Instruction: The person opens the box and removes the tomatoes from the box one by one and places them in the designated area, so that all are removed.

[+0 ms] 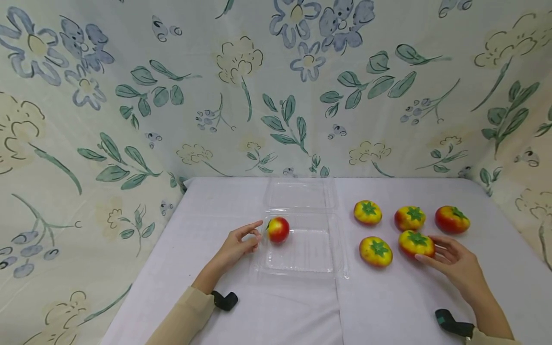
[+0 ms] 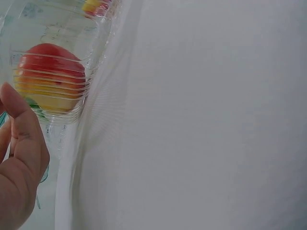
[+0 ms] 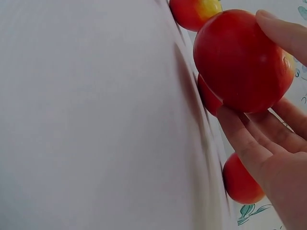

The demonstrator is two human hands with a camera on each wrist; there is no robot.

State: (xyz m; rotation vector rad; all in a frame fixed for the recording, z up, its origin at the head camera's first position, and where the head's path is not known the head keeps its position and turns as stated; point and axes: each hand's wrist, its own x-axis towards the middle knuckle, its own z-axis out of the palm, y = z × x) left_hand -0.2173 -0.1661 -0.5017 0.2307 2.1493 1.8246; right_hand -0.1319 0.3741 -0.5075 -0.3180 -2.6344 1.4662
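Note:
In the head view my right hand (image 1: 459, 263) grips a red-and-yellow toy persimmon (image 1: 416, 243) with a green leafy top, thumb on one side and fingers on the other. The right wrist view shows the red underside of this persimmon (image 3: 242, 62) between thumb and fingers. My left hand (image 1: 236, 245) is at the left side of a clear plastic box (image 1: 302, 268), fingers loosely bent and holding nothing; whether it touches the box I cannot tell. Inside the box, in its back left corner, lies one persimmon (image 1: 278, 230) tipped on its side.
The box's clear lid (image 1: 300, 195) lies folded open towards the back. Other persimmons stand on the white cloth at the right: one at front (image 1: 376, 252), one behind it (image 1: 368, 212), and two more (image 1: 409, 218) beyond my right hand. A patterned curtain (image 1: 293, 96) closes the back.

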